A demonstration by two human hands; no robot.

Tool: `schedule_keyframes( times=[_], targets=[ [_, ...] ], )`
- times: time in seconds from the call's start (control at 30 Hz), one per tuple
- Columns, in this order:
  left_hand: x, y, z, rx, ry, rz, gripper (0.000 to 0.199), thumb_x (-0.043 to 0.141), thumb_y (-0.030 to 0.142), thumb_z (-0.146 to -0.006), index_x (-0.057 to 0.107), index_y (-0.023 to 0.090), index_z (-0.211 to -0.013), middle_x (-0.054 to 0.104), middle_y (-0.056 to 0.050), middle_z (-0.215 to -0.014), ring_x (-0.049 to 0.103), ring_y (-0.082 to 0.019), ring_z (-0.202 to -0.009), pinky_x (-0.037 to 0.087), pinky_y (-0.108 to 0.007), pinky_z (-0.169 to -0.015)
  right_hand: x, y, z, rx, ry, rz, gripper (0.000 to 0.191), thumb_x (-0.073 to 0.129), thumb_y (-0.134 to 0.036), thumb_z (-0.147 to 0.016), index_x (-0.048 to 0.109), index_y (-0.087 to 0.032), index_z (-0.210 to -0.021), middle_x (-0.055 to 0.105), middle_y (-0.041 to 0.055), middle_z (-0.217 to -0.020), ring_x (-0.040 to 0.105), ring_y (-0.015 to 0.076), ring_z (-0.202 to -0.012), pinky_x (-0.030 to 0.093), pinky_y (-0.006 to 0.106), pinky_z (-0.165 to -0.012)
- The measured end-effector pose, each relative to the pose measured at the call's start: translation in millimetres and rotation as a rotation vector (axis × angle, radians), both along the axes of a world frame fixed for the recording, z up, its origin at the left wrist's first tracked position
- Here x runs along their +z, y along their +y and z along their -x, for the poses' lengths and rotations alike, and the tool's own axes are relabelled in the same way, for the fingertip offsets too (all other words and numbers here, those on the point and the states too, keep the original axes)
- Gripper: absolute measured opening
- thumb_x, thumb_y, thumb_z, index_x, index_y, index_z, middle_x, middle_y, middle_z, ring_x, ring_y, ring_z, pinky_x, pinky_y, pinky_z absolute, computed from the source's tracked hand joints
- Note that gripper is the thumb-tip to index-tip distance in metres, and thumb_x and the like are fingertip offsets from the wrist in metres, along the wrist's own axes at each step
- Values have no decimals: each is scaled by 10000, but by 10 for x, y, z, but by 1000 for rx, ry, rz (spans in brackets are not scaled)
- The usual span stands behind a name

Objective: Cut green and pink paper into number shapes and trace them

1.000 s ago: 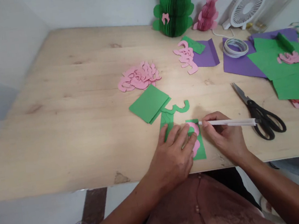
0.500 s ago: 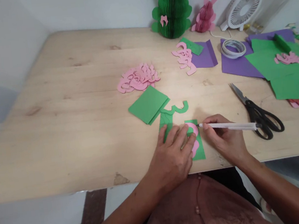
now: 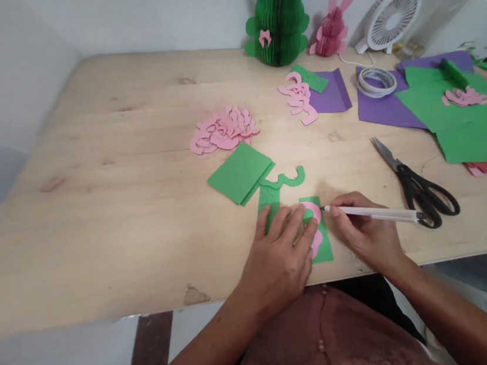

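My left hand (image 3: 280, 249) lies flat with fingers spread, pressing a pink curved paper cutout (image 3: 317, 243) onto a green paper strip (image 3: 326, 252). Part of the cutout is hidden under those fingers. In my right hand (image 3: 367, 229) is a white pen (image 3: 375, 212), its dark tip at the cutout's upper right edge. Under my left fingertips a second green strip (image 3: 269, 197) with drawn lines shows. Just above it lie a wavy green cutout (image 3: 291, 179) and a stack of folded green paper (image 3: 241, 174).
Black-handled scissors (image 3: 421, 187) lie right of my right hand. Farther back are a pile of pink cutouts (image 3: 223, 128), tape rolls (image 3: 377, 81), green sheets (image 3: 481, 132) and purple paper (image 3: 330, 92). Green (image 3: 281, 21) and pink (image 3: 330, 29) paper rabbits and a white fan (image 3: 392, 19) stand along the wall.
The pen tip has moved slightly down along the pink cutout's right edge. My left hand stays in place; the whole view has shifted a little.
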State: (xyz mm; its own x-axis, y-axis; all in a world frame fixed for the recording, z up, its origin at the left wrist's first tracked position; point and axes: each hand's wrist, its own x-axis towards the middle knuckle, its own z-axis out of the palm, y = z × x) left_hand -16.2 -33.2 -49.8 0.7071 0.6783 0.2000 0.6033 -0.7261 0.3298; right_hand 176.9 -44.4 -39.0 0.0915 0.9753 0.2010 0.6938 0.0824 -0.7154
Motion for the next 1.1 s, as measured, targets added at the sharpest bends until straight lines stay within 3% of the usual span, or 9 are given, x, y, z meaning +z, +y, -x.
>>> schedule_keyframes(
  times=[0.67, 1.1],
  targets=[
    [25, 2, -6, -2, 18, 39, 446, 434, 279, -918, 504, 199, -1351, 448, -119, -1451, 394, -314, -1293, 205, -568, -1108, 37, -82, 24, 36, -156, -80, 53, 557, -224, -878, 600, -215, -849, 681, 7, -742, 641, 146, -641, 486, 254, -571],
    [-3, -9, -2, -5, 13, 18, 464, 441, 285, -917, 484, 196, -1370, 449, -121, -1449, 392, -317, -1291, 206, -573, -1103, 51, -102, 38, 80, -272, -211, 41, 571, -177, -867, 609, -181, -855, 686, 11, -714, 642, 129, -605, 488, 234, -572]
  ],
)
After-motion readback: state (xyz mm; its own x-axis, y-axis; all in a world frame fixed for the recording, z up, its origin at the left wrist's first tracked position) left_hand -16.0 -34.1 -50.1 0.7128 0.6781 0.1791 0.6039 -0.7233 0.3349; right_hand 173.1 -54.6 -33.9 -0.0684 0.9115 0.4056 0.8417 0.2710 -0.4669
